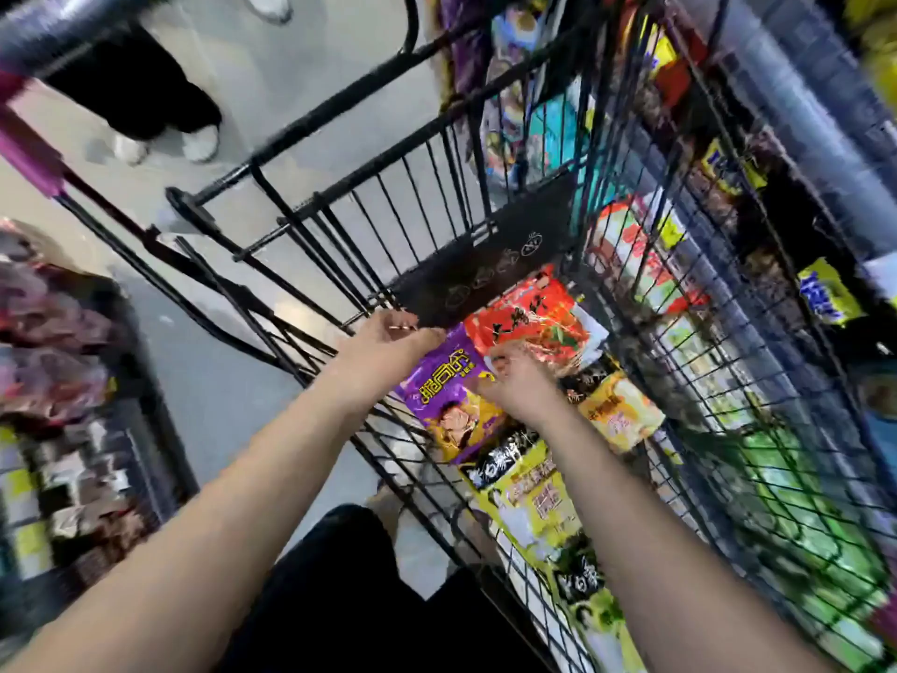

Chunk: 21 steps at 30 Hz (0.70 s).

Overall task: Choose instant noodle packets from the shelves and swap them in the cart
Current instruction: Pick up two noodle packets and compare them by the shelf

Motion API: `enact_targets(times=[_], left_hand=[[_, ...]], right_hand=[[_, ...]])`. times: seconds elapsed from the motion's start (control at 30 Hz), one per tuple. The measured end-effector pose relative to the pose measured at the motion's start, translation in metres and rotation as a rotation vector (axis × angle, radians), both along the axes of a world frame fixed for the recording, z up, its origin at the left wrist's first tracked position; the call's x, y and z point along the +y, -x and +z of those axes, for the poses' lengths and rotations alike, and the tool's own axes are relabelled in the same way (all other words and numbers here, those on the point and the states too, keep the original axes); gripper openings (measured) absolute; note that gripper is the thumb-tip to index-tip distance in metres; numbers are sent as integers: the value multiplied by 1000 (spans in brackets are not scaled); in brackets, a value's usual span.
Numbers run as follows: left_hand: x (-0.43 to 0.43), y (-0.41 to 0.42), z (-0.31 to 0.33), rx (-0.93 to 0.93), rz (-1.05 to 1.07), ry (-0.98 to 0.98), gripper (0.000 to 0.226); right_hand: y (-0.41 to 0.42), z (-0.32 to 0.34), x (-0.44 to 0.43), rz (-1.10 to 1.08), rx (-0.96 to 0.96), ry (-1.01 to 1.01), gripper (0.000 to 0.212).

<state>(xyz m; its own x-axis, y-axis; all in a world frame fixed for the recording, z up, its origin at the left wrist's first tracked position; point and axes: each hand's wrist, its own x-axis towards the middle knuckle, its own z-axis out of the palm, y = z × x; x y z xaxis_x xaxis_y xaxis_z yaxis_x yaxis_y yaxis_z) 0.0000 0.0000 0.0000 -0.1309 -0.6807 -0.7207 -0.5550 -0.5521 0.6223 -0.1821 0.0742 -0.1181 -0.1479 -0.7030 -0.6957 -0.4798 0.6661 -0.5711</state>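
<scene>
Wire bars form the black cart (437, 187). Glossy, crinkled purple packet (449, 395) lies inside, left hand (388, 340) fingers pinching its 12 o'clock edge, right hand (514, 376) fingers curled on its 3 o'clock edge. Shelves (776, 235) blur beyond.

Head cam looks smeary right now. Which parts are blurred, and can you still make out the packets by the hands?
Head view: motion blur smears the shelves at the left edge and the goods beyond the cart's right wire wall; wide-angle bending curves the cart bars. The centre is sharper: left hand and right hand over the purple packet and red packet, with some glare on the red one.
</scene>
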Motion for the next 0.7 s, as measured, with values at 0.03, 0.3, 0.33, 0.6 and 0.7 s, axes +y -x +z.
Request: enact_targets(times=[0.03, 0.3, 0.33, 0.6, 0.7], left_hand=[[-2, 0, -1, -2, 8, 2, 80], [-5, 2, -16, 13, 92, -10, 67], [-4, 3, -18, 0, 91, -10, 66], [0, 11, -25, -41, 105, -61, 63], [0, 16, -25, -62, 131, -80, 72]], right_hand=[[-4, -6, -4, 20, 21, -23, 69], [-19, -28, -14, 142, 224, -84, 74], [-19, -29, -13, 149, 229, -90, 72], [-15, -18, -8, 113, 52, -37, 53], [-13, -12, -2, 35, -91, -37, 62]])
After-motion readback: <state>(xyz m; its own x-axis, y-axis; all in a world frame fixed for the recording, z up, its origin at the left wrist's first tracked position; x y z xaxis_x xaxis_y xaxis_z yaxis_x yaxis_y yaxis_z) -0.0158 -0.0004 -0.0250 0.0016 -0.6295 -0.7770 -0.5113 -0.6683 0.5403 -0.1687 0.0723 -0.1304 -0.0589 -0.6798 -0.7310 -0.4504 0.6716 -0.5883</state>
